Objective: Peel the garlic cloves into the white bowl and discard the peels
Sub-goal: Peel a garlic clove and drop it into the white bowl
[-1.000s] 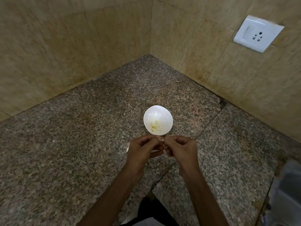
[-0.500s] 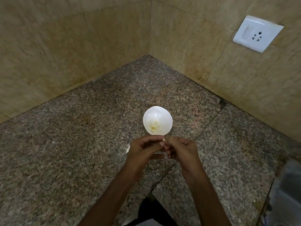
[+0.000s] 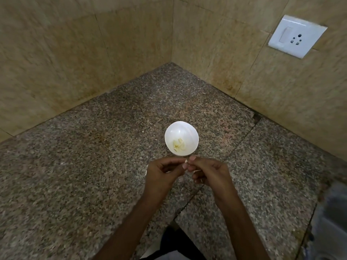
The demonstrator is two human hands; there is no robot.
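Minimal shift since earlier frame: both hands hold same spot. Head view: left hand and right hand fingers curled, tips meeting, pinching garlic clove between them. White bowl just beyond fingers on counter, peeled cloves inside.

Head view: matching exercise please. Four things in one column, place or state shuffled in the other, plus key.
Things
1. white bowl
2. garlic pieces
3. socket plate
4. left hand

Places or states
a. mounted on the tiled wall, upper right
b. lying in the bowl's bottom
c. standing on the granite counter, just beyond the hands
d. pinching a pale piece together with the right hand

Pairs: 1-c, 2-b, 3-a, 4-d
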